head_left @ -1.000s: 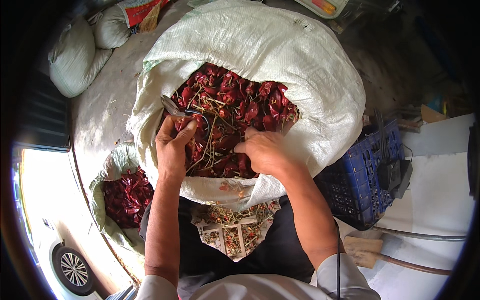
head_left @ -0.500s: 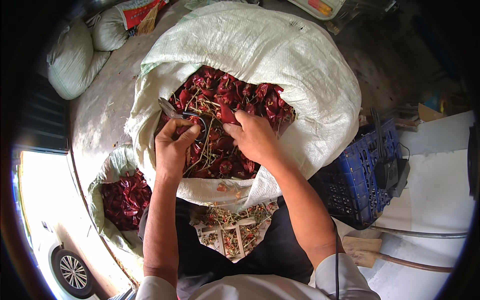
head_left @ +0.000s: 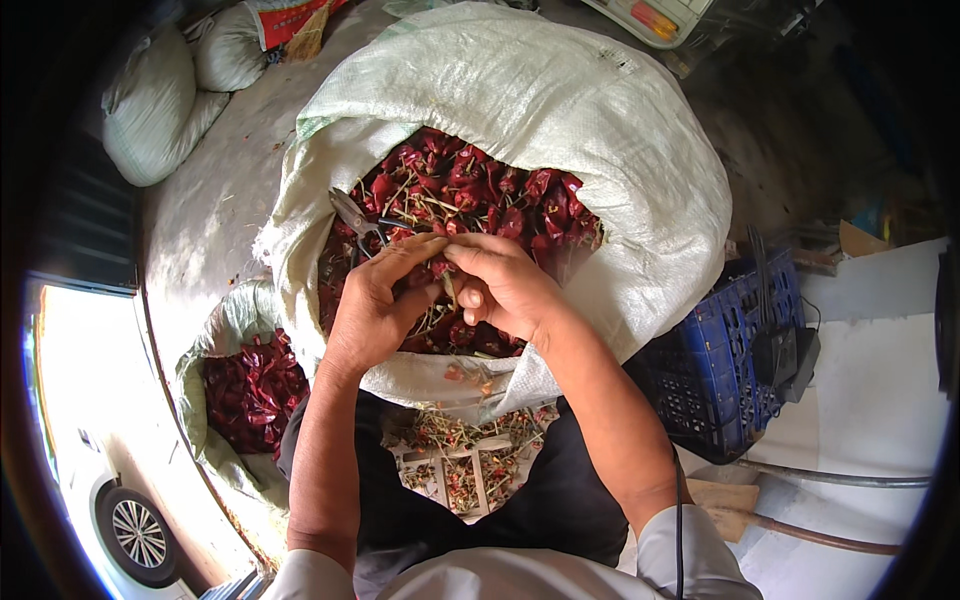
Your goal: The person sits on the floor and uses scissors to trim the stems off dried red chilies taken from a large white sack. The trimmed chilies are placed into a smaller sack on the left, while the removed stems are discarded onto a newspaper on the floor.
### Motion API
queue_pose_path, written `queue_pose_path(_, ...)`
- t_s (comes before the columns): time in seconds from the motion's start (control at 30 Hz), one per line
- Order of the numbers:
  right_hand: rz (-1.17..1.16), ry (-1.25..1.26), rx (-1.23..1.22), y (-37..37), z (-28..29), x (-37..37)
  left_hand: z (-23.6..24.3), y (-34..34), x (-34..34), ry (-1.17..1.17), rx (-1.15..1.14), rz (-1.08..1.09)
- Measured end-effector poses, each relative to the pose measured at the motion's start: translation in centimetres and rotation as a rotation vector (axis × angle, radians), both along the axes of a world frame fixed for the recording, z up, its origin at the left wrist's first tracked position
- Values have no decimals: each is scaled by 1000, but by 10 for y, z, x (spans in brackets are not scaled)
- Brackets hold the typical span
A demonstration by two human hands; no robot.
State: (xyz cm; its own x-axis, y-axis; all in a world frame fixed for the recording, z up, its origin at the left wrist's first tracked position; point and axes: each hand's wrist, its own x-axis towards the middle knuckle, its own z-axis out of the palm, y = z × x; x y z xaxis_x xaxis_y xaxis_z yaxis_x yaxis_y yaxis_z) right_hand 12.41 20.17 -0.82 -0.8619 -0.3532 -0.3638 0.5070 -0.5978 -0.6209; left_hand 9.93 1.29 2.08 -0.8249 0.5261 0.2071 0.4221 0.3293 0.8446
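Note:
A large white woven sack (head_left: 640, 190) stands open in front of me, full of dried red chili peppers (head_left: 465, 180) with pale stems. Over its opening, my left hand (head_left: 375, 305) is closed round a pair of scissors (head_left: 352, 212); the blades point to the far left and the black handles are partly hidden by the fingers. My right hand (head_left: 510, 290) meets it, fingers curled round a chili pepper (head_left: 442, 268) with its stem pointing down toward me. The fingertips of both hands touch or nearly touch around this pepper.
At the left, a smaller sack (head_left: 222, 330) holds red chilies. Stem scraps lie on a slatted surface (head_left: 440, 480) between my legs. A blue plastic crate (head_left: 715, 370) stands at the right, near a wooden-handled tool (head_left: 800, 535). Filled sacks (head_left: 160, 120) lean at the far left.
My two hands have come together over the sack; the right moved left and nearer to me with its pepper. The left hand has turned over the scissor handles.

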Motion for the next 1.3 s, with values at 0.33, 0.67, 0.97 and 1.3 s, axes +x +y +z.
queue_pose_path(0.33, -185, 234, 628, -18, 1, 0, -9, -3, -4, -14, 3, 267)
queue_pose_path(0.67, -425, 773, 1141, -22, 6, 3, -17, 0, -3, -26, 14, 232)
queue_pose_path(0.97, -244, 538, 1087, -22, 18, 4, -14, 8, 4, 239, -151, 249)
queue_pose_path(1.3, -377, 539, 740, -26, 8, 7, -15, 6, 5, -305, 234, 234)
